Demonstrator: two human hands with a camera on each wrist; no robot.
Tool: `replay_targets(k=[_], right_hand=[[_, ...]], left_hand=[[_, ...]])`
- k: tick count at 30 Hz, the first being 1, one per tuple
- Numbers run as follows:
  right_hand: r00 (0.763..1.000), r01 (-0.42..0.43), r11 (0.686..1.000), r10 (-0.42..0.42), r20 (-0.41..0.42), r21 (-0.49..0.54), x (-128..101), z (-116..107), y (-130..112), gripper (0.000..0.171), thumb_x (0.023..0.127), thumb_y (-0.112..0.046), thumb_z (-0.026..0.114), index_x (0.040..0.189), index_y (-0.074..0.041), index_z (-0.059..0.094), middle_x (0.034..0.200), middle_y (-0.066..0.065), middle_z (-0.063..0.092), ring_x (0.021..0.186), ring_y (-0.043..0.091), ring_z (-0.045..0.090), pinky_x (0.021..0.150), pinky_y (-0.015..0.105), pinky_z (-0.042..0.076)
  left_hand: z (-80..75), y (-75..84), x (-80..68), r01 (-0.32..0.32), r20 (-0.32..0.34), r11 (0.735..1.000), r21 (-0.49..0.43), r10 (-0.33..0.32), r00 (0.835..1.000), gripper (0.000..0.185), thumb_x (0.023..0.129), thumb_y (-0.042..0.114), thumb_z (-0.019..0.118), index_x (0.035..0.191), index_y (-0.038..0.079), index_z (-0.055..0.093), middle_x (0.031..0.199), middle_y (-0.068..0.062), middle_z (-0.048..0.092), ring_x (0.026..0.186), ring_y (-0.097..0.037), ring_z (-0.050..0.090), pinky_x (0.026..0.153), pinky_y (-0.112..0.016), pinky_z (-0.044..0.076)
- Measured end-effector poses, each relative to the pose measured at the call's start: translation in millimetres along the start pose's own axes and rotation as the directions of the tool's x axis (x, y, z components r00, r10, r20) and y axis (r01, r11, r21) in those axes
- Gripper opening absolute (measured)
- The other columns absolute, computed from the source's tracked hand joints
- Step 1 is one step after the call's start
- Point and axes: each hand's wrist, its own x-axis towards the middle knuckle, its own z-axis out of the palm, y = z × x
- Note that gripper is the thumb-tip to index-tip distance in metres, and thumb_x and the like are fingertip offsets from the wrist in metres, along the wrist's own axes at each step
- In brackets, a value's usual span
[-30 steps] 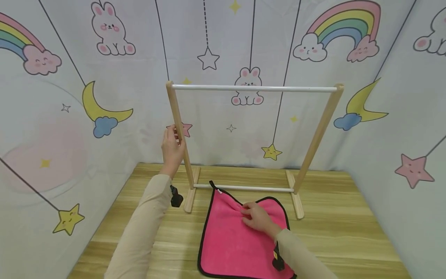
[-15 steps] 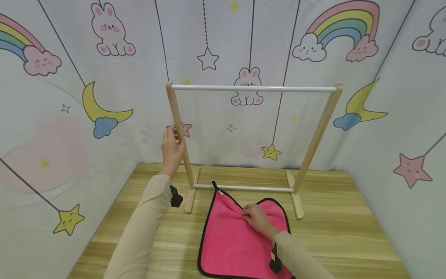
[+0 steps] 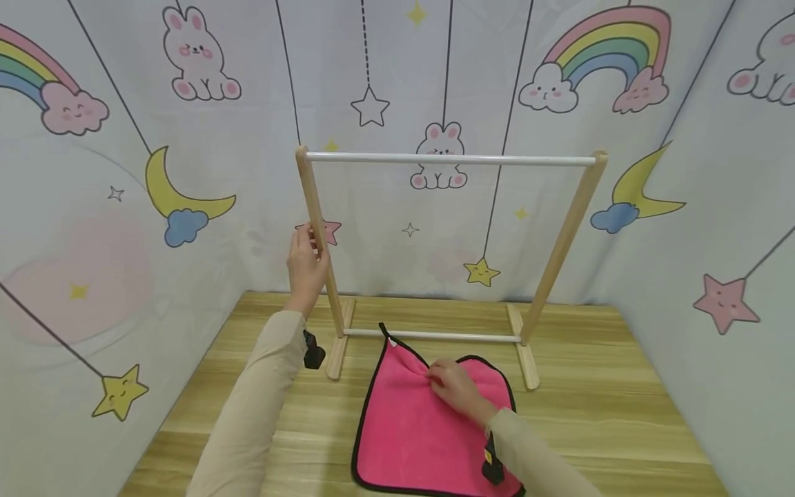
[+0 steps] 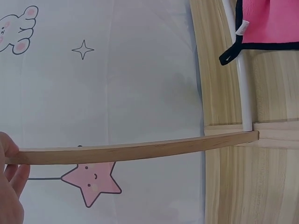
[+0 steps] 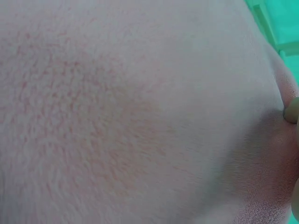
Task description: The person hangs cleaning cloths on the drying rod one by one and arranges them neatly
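A pink towel (image 3: 404,435) with black edging lies on the table, its far left corner with a black loop (image 4: 229,55) reaching over the lower white bar (image 3: 459,337) of a wooden rack. My right hand (image 3: 461,392) pinches the towel near its far edge, drawing the cloth into a fold there. Pale, close-up fabric fills most of the right wrist view, with fingertips (image 5: 292,111) at its right edge. My left hand (image 3: 306,266) holds the rack's left wooden post (image 3: 315,200) about halfway up, thumb and fingers on either side of it.
The rack's upper white bar (image 3: 447,159) spans between the two posts, and the right post (image 3: 562,248) leans outward. Wooden feet (image 3: 528,366) support it on the wood-grain table (image 3: 621,414). A printed cloth backdrop (image 3: 397,262) stands behind and at both sides.
My right fingers have closed on the towel and gathered it into a tighter fold. Its looped corner has shifted slightly right. The left hand stays on the post.
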Motion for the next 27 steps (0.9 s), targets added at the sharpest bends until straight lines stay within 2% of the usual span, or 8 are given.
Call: replay_targets(k=[5, 14, 19, 23, 27], right_hand=[[0.996, 0.057, 0.997, -0.060, -0.066, -0.046, 11.4, -16.3, -2.8, 0.017, 0.070, 0.001, 0.070, 0.083, -0.010, 0.069, 0.082, -0.001, 0.061, 0.078, 0.015, 0.058, 0.066, 0.028, 0.051], [0.991, 0.077, 0.997, -0.077, -0.107, -0.005, 35.7, -63.0, -15.6, 0.016, 0.071, 0.001, 0.070, 0.085, -0.007, 0.073, 0.086, 0.004, 0.064, 0.082, 0.019, 0.059, 0.070, 0.031, 0.052], [0.993, 0.070, 0.998, -0.069, -0.101, 0.008, 45.2, -86.5, -23.1, 0.017, 0.072, 0.001, 0.070, 0.087, -0.007, 0.073, 0.087, 0.005, 0.064, 0.083, 0.019, 0.059, 0.069, 0.030, 0.053], [0.993, 0.065, 0.998, -0.062, -0.097, 0.021, 52.3, -104.3, -29.8, 0.017, 0.073, 0.001, 0.069, 0.088, -0.007, 0.073, 0.086, 0.004, 0.063, 0.079, 0.016, 0.059, 0.065, 0.026, 0.052], [0.986, 0.098, 0.995, -0.092, -0.139, 0.036, 62.1, -120.8, -35.6, 0.017, 0.073, 0.004, 0.069, 0.087, -0.005, 0.073, 0.085, 0.004, 0.063, 0.076, 0.015, 0.057, 0.061, 0.022, 0.050]], left_hand=[[-1.2, 1.2, -0.1, 0.006, 0.002, 1.000, -0.008, -0.006, 1.000, 0.035, 0.084, -0.004, 0.056, 0.118, -0.003, 0.046, 0.101, -0.020, 0.051, 0.088, -0.031, 0.057, 0.072, -0.037, 0.055], [-1.9, 1.0, -0.1, -0.005, -0.012, 1.000, -0.012, 0.005, 1.000, 0.034, 0.084, -0.004, 0.057, 0.116, -0.004, 0.046, 0.100, -0.021, 0.051, 0.087, -0.031, 0.057, 0.071, -0.037, 0.055], [-1.5, 0.8, -0.1, -0.005, -0.014, 1.000, -0.006, 0.005, 1.000, 0.035, 0.084, -0.003, 0.057, 0.116, -0.003, 0.046, 0.101, -0.021, 0.051, 0.087, -0.031, 0.057, 0.071, -0.038, 0.055], [-0.8, 0.1, 0.2, -0.003, -0.012, 1.000, -0.005, 0.003, 1.000, 0.036, 0.084, -0.004, 0.057, 0.118, -0.003, 0.046, 0.101, -0.020, 0.050, 0.087, -0.030, 0.057, 0.071, -0.037, 0.055], [-0.1, 1.1, 0.0, 0.001, -0.009, 1.000, -0.006, -0.001, 1.000, 0.038, 0.083, -0.004, 0.057, 0.119, -0.003, 0.045, 0.101, -0.020, 0.050, 0.086, -0.030, 0.056, 0.071, -0.038, 0.055]])
